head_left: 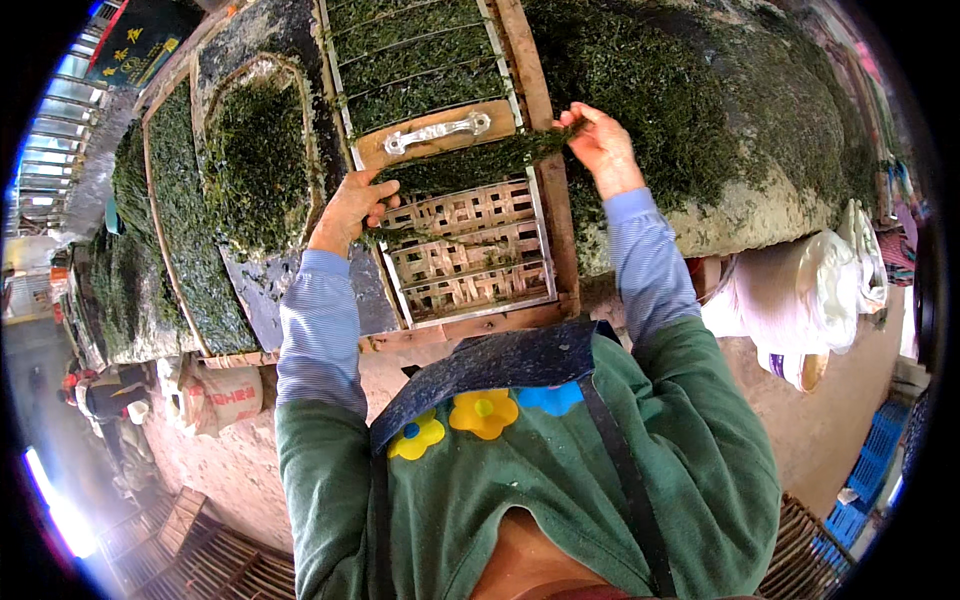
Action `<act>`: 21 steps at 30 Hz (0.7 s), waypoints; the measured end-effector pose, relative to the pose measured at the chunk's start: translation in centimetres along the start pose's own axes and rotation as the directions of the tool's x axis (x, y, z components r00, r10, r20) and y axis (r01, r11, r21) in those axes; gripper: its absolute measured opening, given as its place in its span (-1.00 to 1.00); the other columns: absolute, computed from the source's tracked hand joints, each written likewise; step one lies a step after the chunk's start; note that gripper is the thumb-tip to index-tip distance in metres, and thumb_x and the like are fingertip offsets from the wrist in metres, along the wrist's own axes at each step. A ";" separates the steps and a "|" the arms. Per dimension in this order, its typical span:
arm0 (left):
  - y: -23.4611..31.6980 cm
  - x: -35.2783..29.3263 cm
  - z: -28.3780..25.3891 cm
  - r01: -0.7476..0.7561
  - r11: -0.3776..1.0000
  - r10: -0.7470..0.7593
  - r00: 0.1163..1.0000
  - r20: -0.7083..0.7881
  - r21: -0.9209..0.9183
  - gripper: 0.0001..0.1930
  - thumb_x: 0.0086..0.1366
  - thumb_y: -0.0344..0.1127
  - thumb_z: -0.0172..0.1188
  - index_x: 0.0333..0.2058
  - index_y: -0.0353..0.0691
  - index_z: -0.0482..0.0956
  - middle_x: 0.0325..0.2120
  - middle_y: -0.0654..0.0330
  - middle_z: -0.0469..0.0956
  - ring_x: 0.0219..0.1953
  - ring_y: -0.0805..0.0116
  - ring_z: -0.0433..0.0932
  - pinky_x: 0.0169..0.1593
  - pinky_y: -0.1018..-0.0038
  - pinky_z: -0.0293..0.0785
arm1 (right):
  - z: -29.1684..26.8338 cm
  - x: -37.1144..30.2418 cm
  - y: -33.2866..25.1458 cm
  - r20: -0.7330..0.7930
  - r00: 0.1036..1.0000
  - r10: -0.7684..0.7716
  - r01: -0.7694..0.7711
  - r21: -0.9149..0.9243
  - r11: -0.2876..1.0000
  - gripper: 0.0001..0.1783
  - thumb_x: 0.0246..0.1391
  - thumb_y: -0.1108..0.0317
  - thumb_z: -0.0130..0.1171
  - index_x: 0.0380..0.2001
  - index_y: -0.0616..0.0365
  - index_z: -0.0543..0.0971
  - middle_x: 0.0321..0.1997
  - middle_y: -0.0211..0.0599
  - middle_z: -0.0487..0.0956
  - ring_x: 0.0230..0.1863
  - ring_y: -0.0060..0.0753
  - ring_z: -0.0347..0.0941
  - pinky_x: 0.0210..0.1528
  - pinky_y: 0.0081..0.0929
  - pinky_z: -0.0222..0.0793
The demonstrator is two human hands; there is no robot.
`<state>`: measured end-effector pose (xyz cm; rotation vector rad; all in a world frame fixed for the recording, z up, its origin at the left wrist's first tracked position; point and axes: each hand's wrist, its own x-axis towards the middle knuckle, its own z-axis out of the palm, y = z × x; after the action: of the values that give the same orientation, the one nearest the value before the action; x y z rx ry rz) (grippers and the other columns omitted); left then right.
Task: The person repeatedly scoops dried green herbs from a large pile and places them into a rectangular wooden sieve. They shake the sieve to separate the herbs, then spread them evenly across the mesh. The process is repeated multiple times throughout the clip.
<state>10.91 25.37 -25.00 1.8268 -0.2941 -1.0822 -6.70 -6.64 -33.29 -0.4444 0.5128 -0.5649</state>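
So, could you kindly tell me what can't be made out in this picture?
All in the head view:
Far end of the metal frame: cut off by the top edge.
Weave under the dark green strands: hidden by them.
Left hand's palm: hidden by its back.
Apparent person at far left: too small and blurred for detail.

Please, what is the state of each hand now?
Left hand: half curled; whether it holds anything cannot be told.
Right hand: closed, pinching dark green strands.
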 end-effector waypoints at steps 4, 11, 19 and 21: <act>-1.8 1.2 -0.9 0.044 0.996 -0.035 0.994 -0.103 0.083 -0.42 0.21 -0.34 0.14 0.15 -0.39 0.16 -0.59 0.20 0.49 -0.80 0.64 0.17 -0.79 0.66 0.06 | -0.3 -3.7 -3.7 -0.231 0.875 -0.425 -0.063 -0.925 0.374 -0.80 0.00 0.32 0.17 -0.33 0.22 0.53 -0.39 -0.14 0.58 -0.36 -0.17 0.53 -0.36 -0.23 0.45; -2.8 2.6 -1.0 -0.074 0.951 0.099 0.993 -0.068 0.302 -0.41 0.18 -0.36 0.15 0.13 -0.46 0.17 -0.67 0.23 0.44 -0.78 0.60 0.28 -0.80 0.63 0.11 | 9.5 -7.8 4.5 0.582 0.807 -0.103 0.544 -0.799 -0.255 -0.79 0.07 0.27 0.09 -0.44 0.20 0.56 -0.60 -0.27 0.52 -0.50 -0.43 0.54 -0.49 -0.50 0.43; -2.1 -1.0 -8.7 0.011 0.938 -0.016 1.000 0.010 0.346 -0.82 0.20 -0.26 0.17 -0.45 -0.28 0.54 -0.70 0.35 0.43 -0.76 0.67 0.28 -0.73 0.68 0.26 | 8.6 -5.0 9.5 0.215 0.941 0.263 0.154 -0.960 0.233 -0.62 0.09 0.18 0.16 -0.22 0.34 0.55 -0.39 -0.21 0.61 -0.46 -0.52 0.59 -0.51 -0.66 0.45; -2.9 -2.0 -11.6 0.039 0.957 -0.027 0.999 -0.048 0.286 -0.83 0.21 -0.27 0.16 -0.42 -0.26 0.57 -0.72 0.37 0.40 -0.75 0.67 0.30 -0.70 0.67 0.31 | 8.0 -4.6 10.1 0.223 0.948 0.228 0.166 -0.956 0.241 -0.62 0.10 0.18 0.13 -0.23 0.35 0.54 -0.40 -0.24 0.61 -0.46 -0.53 0.59 -0.50 -0.64 0.45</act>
<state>18.05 35.12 -24.51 2.1164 -0.4139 -1.0639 -1.58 5.76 -30.79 -1.7574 0.5058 -0.0128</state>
